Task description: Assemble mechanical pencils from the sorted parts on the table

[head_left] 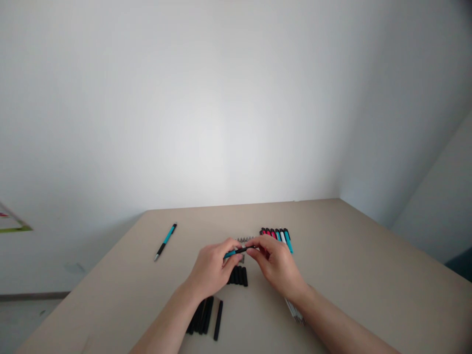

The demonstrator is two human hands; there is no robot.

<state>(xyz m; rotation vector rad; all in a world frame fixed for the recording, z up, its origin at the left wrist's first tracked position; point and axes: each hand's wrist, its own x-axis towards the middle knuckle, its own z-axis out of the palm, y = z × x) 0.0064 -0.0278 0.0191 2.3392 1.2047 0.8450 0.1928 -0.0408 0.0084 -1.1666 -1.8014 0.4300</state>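
Observation:
A pen with a blue barrel and a dark section [239, 250] is held level between both hands above the table. My left hand [213, 268] is closed round its blue end. Thumb and fingers of my right hand [273, 260] pinch its dark end. Below the hands lies a row of short black grips [240, 277], partly hidden by my left hand. Just behind the fingertips are several small springs [244, 239]. Past my right hand, coloured pen barrels [286, 240] in red, blue and white with black ends lie side by side, partly covered.
One whole blue and black pen [165, 242] lies alone on the left of the beige table [368, 275]. Black tubes [205, 314] are lined up near the front, with a single one [218, 320] apart. Thin pen refills [295, 312] lie under my right forearm. A white wall [221, 98] stands behind.

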